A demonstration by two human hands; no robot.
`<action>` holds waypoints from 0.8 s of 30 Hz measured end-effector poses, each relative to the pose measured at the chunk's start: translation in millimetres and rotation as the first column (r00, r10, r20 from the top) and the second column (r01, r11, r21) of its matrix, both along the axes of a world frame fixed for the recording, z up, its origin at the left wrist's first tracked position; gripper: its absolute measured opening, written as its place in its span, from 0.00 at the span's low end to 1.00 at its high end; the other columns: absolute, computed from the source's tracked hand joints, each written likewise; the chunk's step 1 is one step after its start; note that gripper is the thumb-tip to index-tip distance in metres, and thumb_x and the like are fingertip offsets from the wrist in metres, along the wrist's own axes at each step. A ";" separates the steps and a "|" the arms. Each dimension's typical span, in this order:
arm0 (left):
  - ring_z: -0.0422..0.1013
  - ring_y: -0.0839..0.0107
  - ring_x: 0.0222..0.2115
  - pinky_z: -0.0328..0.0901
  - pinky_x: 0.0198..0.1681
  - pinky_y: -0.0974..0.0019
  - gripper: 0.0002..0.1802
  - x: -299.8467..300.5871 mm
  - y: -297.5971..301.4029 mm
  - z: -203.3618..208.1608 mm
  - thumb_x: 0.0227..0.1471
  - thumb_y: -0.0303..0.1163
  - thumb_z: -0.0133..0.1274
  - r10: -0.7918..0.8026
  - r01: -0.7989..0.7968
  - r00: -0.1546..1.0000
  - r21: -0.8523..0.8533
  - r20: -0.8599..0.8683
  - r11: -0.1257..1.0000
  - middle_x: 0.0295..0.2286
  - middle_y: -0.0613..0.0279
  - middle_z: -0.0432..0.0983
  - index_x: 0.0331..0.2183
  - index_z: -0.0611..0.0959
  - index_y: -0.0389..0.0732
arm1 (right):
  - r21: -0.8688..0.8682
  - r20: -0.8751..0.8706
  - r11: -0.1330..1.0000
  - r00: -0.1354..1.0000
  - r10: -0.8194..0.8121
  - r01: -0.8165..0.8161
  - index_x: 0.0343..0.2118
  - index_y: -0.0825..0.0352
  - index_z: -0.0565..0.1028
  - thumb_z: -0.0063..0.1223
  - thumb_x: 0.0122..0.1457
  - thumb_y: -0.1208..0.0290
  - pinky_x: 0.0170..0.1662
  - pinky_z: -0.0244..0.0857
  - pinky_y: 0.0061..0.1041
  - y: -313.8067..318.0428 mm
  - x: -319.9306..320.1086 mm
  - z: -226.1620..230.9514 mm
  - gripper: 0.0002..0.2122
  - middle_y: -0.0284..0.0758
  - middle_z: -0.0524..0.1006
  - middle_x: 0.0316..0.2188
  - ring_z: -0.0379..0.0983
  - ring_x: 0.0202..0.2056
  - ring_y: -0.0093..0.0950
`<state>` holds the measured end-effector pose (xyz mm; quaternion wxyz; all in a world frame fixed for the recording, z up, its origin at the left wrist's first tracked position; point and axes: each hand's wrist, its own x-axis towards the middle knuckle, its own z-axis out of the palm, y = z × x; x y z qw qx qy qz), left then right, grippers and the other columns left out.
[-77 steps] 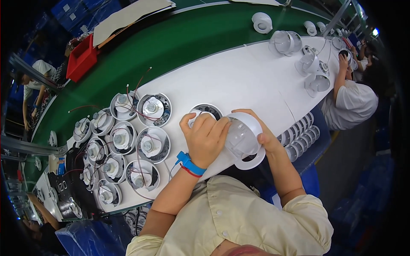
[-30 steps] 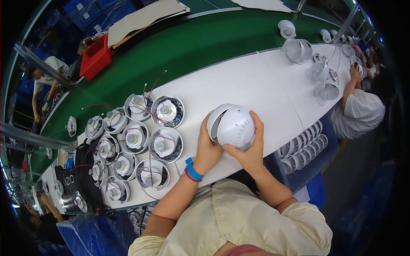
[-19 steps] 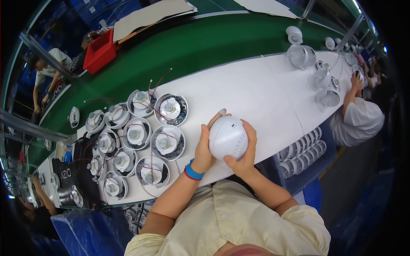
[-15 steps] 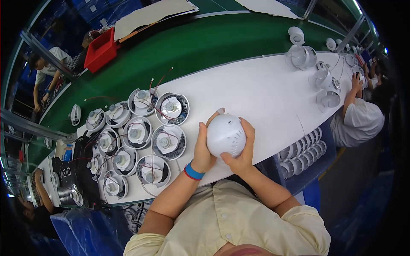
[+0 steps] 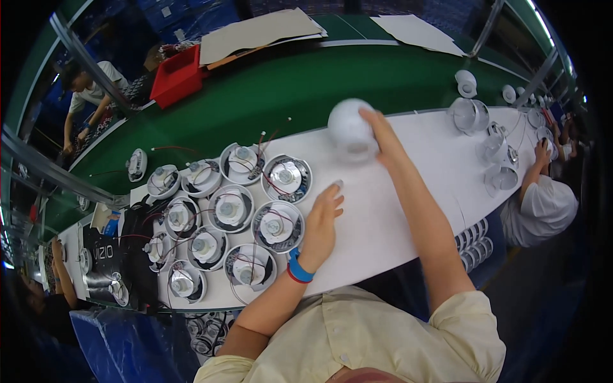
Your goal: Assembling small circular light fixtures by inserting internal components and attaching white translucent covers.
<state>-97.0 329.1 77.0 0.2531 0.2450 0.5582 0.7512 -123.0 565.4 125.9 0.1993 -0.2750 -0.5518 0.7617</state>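
My right hand point(image 5: 382, 135) grips a white ball-shaped housing point(image 5: 350, 126) from its right side, at the far edge of the white worktop point(image 5: 377, 210). The ball is smeared by motion, with a darker opening at its lower side. My left hand point(image 5: 324, 225) holds nothing, and its fingers are partly extended, with a pale cover on one fingertip. Beside it on the left sit several round white shells point(image 5: 278, 227), open side up, with motor-like white centres, dark boards and thin red wires. A blue band point(image 5: 299, 264) circles my left wrist.
A green conveyor belt point(image 5: 287, 83) runs beyond the worktop, with a red bin point(image 5: 177, 78) and cardboard sheets point(image 5: 262, 36) past it. Clear domes point(image 5: 469, 116) stand far right, near a co-worker in white point(image 5: 543, 207). A dark bag point(image 5: 140, 249) lies at the left end.
The ball, held in both hands before, has gone away from me to the far edge in my right hand. My left hand has let go of it and stays nearer me.
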 end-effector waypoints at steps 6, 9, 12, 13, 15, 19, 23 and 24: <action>0.74 0.67 0.44 0.67 0.47 0.68 0.16 1.2 -0.9 -9.7 0.62 0.29 0.46 -0.177 0.163 0.982 -0.176 -0.070 0.971 0.48 0.55 0.72 0.49 0.75 0.32 | 0.124 0.116 0.976 0.974 -0.194 0.179 0.57 0.77 0.61 0.62 0.48 0.49 0.45 0.70 0.36 106.8 -134.8 -39.6 0.41 0.48 0.73 0.47 0.75 0.44 0.36; 0.75 0.66 0.44 0.67 0.46 0.68 0.16 2.9 -3.4 -0.2 0.62 0.29 0.45 -0.171 0.156 0.981 -0.153 -0.089 0.976 0.46 0.55 0.72 0.48 0.75 0.31 | 0.427 0.295 0.904 0.949 -0.111 -0.027 0.57 0.76 0.61 0.65 0.44 0.48 0.46 0.69 0.39 122.2 -145.1 -32.3 0.44 0.51 0.72 0.47 0.74 0.44 0.42; 0.75 0.65 0.44 0.67 0.46 0.68 0.15 3.2 -10.2 14.5 0.62 0.28 0.45 -0.172 0.157 0.981 -0.160 -0.086 0.975 0.45 0.54 0.72 0.48 0.75 0.30 | 0.972 -0.144 -0.235 0.752 -0.644 -0.016 0.58 0.68 0.62 0.61 0.49 0.49 0.46 0.67 0.34 60.2 -137.8 -19.4 0.38 0.50 0.71 0.48 0.72 0.47 0.39; 0.75 0.64 0.44 0.67 0.46 0.68 0.15 1.9 -11.9 15.3 0.62 0.27 0.45 -0.166 0.151 0.982 -0.152 -0.094 0.977 0.45 0.54 0.72 0.48 0.75 0.30 | 1.000 -0.015 -0.024 0.931 -0.365 0.006 0.57 0.64 0.64 0.58 0.52 0.51 0.46 0.65 0.35 26.8 -125.4 -3.9 0.33 0.47 0.69 0.48 0.70 0.45 0.37; 0.75 0.64 0.43 0.68 0.45 0.69 0.15 3.1 -9.8 14.5 0.62 0.27 0.46 -0.187 0.173 0.978 -0.138 -0.093 0.975 0.45 0.53 0.72 0.47 0.75 0.30 | 0.773 0.271 0.413 0.839 0.472 -0.482 0.50 0.66 0.71 0.57 0.55 0.57 0.37 0.68 0.26 -0.4 -108.5 -33.4 0.23 0.35 0.77 0.35 0.70 0.32 0.25; 0.74 0.62 0.44 0.67 0.47 0.66 0.14 4.0 -9.5 15.3 0.60 0.25 0.47 -0.139 0.121 0.983 -0.147 -0.120 0.982 0.45 0.51 0.72 0.46 0.76 0.29 | 0.177 0.415 0.404 0.441 0.796 -0.897 0.36 0.70 0.78 0.51 0.56 0.70 0.28 0.71 0.20 -40.7 -83.9 -39.0 0.10 0.32 0.78 0.29 0.74 0.28 0.19; 0.67 0.51 0.51 0.61 0.53 0.57 0.14 -5.8 -12.3 25.3 0.57 0.24 0.49 0.113 -0.204 0.818 -0.100 -0.564 0.974 0.47 0.45 0.70 0.46 0.76 0.31 | 0.109 0.266 0.634 0.637 0.724 -0.766 0.38 0.73 0.78 0.47 0.55 0.74 0.28 0.72 0.19 -27.2 -34.0 -53.2 0.11 0.33 0.78 0.28 0.75 0.26 0.20; 0.61 0.46 0.55 0.56 0.57 0.53 0.18 -8.3 -13.6 26.8 0.57 0.25 0.48 0.223 -0.373 0.703 -0.083 -0.675 0.924 0.50 0.42 0.67 0.48 0.73 0.30 | 0.109 0.250 0.703 0.704 0.665 -0.703 0.38 0.73 0.78 0.47 0.55 0.75 0.28 0.73 0.20 -24.8 -16.7 -51.4 0.12 0.33 0.79 0.28 0.75 0.27 0.20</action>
